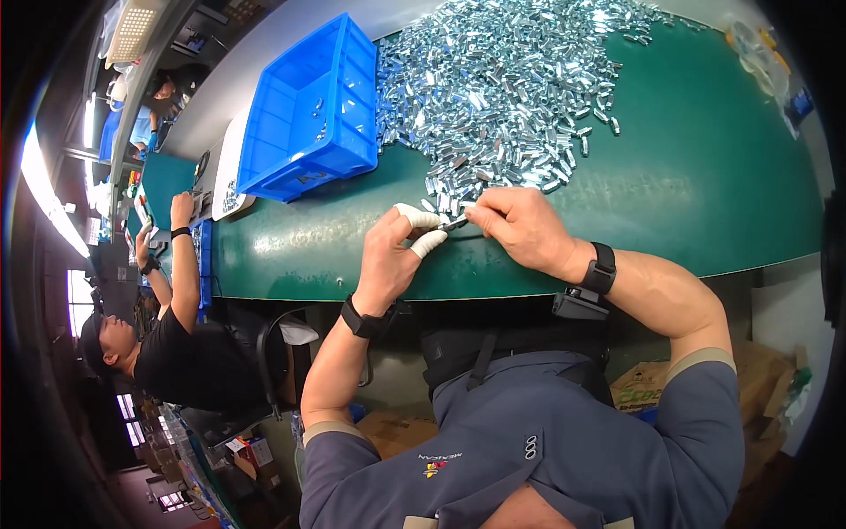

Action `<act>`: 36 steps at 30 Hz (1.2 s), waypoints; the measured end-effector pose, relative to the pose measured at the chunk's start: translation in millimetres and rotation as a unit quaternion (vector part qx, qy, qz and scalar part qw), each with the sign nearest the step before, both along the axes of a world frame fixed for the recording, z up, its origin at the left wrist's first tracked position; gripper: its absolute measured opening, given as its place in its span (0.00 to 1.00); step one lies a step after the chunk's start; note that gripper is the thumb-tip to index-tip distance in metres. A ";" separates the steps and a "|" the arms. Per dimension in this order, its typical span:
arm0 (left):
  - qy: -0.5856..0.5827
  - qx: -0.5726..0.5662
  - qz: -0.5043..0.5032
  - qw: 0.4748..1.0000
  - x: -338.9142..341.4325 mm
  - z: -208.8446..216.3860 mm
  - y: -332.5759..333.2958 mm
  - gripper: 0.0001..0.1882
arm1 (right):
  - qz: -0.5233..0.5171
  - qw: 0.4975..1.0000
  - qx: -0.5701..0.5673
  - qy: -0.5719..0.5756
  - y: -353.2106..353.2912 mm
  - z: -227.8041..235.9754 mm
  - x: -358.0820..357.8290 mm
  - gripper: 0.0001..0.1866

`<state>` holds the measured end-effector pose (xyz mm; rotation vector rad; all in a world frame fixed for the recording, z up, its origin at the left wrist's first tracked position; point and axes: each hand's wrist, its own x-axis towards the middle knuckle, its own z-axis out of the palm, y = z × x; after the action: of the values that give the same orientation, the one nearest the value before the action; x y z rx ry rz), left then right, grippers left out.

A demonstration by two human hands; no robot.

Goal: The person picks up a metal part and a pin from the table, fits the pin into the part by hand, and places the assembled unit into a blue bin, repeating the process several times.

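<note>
My left hand point(389, 254), with white finger covers on its thumb and a finger, pinches a small dark-and-silver metal fitting point(453, 224) just above the green tabletop. Close against it, my right hand point(527, 231) has its thumb and forefinger pressed together at the fitting's other end. What those right fingertips hold is too small to make out. Directly beyond both hands spreads a large heap of small shiny metal fittings point(493, 97), its near tip almost touching my fingers.
Left of the heap stands a blue plastic bin point(352, 132) with a few fittings inside. A white tray point(231, 167) sits beyond it. Clear plastic bags point(760, 57) lie at the far right. A seated co-worker point(176, 353) works at the left. The green table point(670, 194) has its front edge near my body.
</note>
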<state>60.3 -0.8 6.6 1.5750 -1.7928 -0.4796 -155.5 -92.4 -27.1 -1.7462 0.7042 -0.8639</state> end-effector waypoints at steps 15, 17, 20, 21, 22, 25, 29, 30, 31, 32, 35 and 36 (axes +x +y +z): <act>-0.039 -0.058 -0.035 0.997 -12.3 -8.6 0.8 0.12 | 0.059 0.995 -0.065 0.040 6.1 -1.6 -0.5 0.16; -0.069 -0.083 -0.042 0.993 -12.0 -4.7 -0.6 0.12 | 0.049 0.996 -0.073 0.024 5.2 -1.7 -0.6 0.15; -0.104 -0.116 -0.045 0.987 -1.1 10.2 -4.3 0.12 | 0.041 0.997 -0.059 -0.006 4.7 1.0 -1.5 0.15; -0.124 -0.135 -0.043 0.982 4.2 23.4 -7.3 0.12 | 0.040 0.998 -0.039 -0.027 5.1 4.0 -1.9 0.14; -0.143 -0.154 -0.041 0.977 6.8 34.9 -11.2 0.12 | 0.038 0.998 -0.019 -0.048 5.3 6.2 -2.1 0.14; -0.212 -0.181 -0.069 0.958 5.4 64.7 -27.4 0.12 | 0.016 0.997 -0.016 -0.079 7.9 10.2 -0.4 0.14; -0.270 -0.179 -0.119 0.939 4.9 70.8 -38.0 0.12 | -0.015 0.995 0.005 -0.103 1.1 14.1 -5.5 0.14; -0.271 -0.180 -0.123 0.938 11.0 71.7 -41.0 0.12 | -0.021 0.994 0.016 -0.107 -1.0 14.9 -7.1 0.15; -0.267 -0.204 -0.091 0.938 23.8 71.9 -43.1 0.12 | -0.025 0.994 0.017 -0.108 -1.3 15.8 -8.3 0.15; -0.262 -0.228 -0.058 0.936 37.1 73.4 -45.9 0.11 | -0.027 0.992 0.037 -0.115 -1.7 17.0 -9.1 0.15; -0.286 -0.217 0.068 0.931 77.3 86.9 -58.2 0.10 | -0.021 0.988 0.076 -0.130 1.7 19.1 -8.7 0.15; -0.283 -0.204 0.118 0.930 89.4 89.9 -63.1 0.10 | -0.015 0.989 0.076 -0.124 3.1 18.9 -8.3 0.16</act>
<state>149.7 -63.9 96.5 1.6889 -1.9022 0.4883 -163.8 -89.3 -8.1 -1.4657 0.6144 -1.0011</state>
